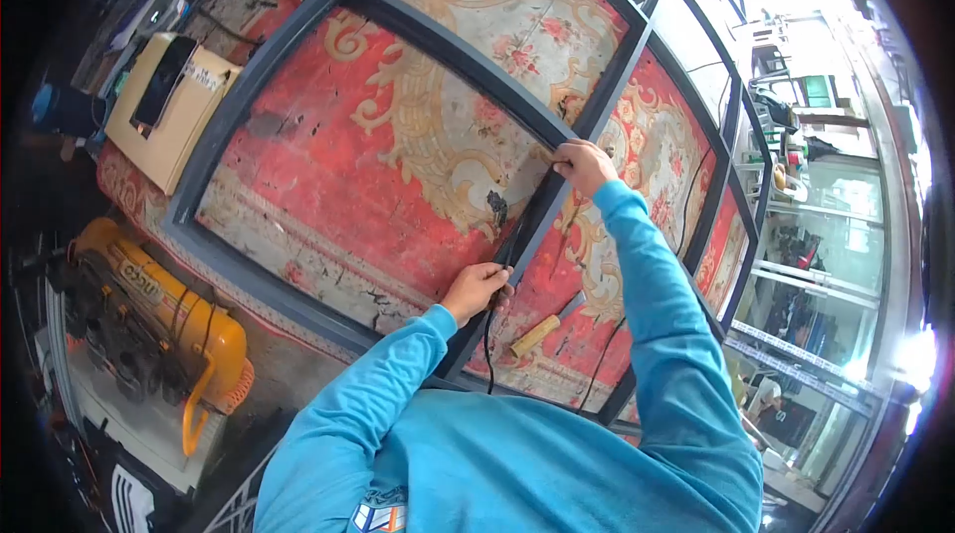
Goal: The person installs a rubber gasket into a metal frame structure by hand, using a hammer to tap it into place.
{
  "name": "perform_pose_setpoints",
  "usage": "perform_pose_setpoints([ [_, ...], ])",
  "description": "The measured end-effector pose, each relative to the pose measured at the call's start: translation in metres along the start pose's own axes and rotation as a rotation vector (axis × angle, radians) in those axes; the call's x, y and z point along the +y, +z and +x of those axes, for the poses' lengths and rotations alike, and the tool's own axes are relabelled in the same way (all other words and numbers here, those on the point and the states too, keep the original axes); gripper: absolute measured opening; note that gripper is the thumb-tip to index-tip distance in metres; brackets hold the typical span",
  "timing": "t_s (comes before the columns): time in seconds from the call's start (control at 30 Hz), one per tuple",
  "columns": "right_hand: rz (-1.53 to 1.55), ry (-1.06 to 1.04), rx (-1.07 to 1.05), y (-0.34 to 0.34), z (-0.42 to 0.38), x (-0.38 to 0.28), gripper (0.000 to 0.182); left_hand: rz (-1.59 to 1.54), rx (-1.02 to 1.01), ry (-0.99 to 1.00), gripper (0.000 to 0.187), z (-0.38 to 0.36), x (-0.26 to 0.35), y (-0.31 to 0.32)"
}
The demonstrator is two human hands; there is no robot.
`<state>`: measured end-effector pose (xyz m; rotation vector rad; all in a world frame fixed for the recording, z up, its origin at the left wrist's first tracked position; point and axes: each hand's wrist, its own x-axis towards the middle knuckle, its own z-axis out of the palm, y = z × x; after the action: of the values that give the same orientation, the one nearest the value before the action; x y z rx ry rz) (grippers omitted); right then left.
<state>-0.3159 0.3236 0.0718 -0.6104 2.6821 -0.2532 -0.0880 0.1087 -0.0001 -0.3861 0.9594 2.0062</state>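
Note:
A dark grey metal frame with several crossbars lies over a red patterned carpet. My left hand is closed at one bar, pinching a thin black strip whose loose end hangs down toward my body. Farther along the same bar, close to where it meets a crossbar, my right hand rests with its fingers bent and pressed together on the metal. Whatever lies under those fingertips is hidden. Between the hands, the strip's course along the bar is hard to make out. A wooden-handled blade tool lies on the carpet near my left hand.
At left, a cardboard box carries a dark phone. A yellow air compressor stands beside the frame's lower left edge. Glass panels line the right side. Part of another person shows at lower right.

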Motion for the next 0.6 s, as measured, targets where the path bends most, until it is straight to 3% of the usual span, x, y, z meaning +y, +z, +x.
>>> perform_pose_setpoints([
  [0.03,-0.145,-0.171,-0.035,-0.002,0.008,0.0,0.018,-0.01,0.017,-0.021,0.029,-0.007,-0.002,0.0],
  [0.07,-0.147,-0.183,-0.037,-0.001,0.017,0.001,0.018,-0.017,0.035,-0.039,0.028,-0.013,-0.006,-0.002],
  [0.17,-0.418,-0.107,-0.464,0.01,0.053,0.006,0.02,0.029,0.074,-0.05,0.031,-0.032,-0.014,-0.008],
  [0.4,-0.49,-0.457,-0.534,0.022,0.074,0.031,0.025,-0.103,0.213,-0.026,0.033,-0.06,-0.027,-0.015],
  [0.6,-0.591,-0.519,-0.521,0.02,0.065,0.036,0.037,-0.054,0.29,0.07,0.029,-0.052,-0.044,-0.001],
])
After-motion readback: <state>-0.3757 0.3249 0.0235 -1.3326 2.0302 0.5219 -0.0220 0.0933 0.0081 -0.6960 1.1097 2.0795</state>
